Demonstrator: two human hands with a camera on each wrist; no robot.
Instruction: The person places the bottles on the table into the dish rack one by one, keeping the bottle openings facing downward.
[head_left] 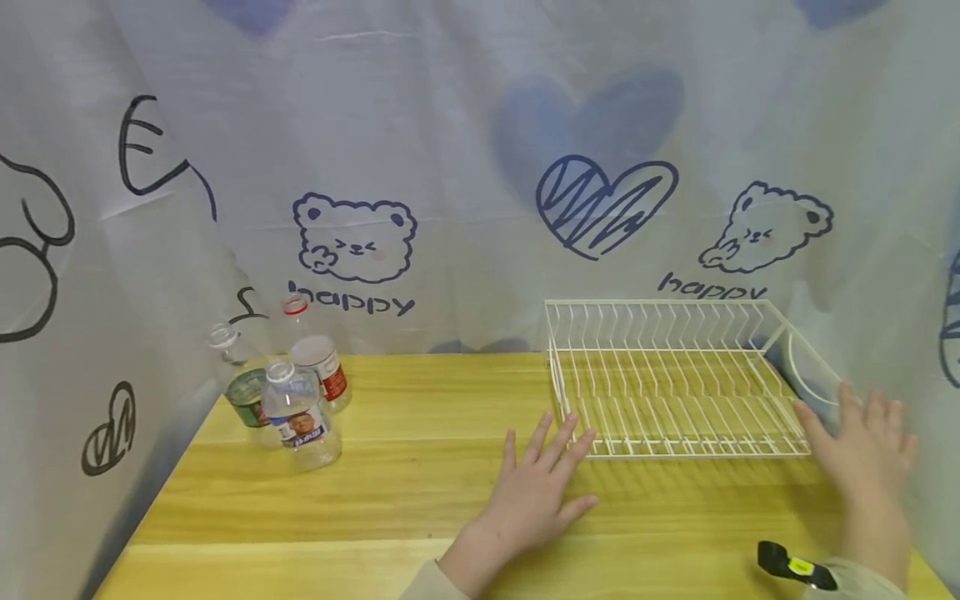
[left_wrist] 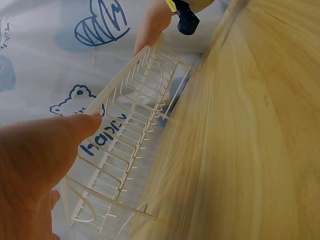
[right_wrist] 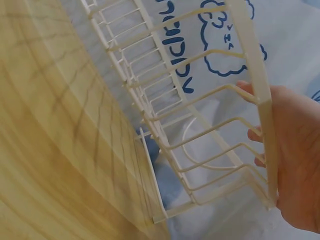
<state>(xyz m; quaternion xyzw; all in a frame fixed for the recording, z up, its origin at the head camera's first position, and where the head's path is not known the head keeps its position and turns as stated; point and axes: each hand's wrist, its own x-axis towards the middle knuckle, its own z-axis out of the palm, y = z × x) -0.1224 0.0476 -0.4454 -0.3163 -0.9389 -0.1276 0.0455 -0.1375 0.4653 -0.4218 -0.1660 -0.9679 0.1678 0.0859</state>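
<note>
A white wire dish rack [head_left: 675, 456] stands at the right of the wooden table. My left hand [head_left: 528, 492] is at its front left corner, fingers spread and straight, fingertips overlapping the corner wires. In the left wrist view the thumb [left_wrist: 87, 122] lies along the rack's upper rim [left_wrist: 120, 75]. At the rack's right end is my right hand [head_left: 862, 446], its fingers extended and apart. The right wrist view shows its fingertips [right_wrist: 254, 134] just past the rim [right_wrist: 259, 75], with part of the hand hidden by that bar.
Three clear plastic bottles without caps stand together at the back left: one with a green label [head_left: 247, 396], one with a red and white label [head_left: 330, 371], one with a picture label [head_left: 303, 429]. A printed curtain [head_left: 465, 150] encloses the table [head_left: 360, 508].
</note>
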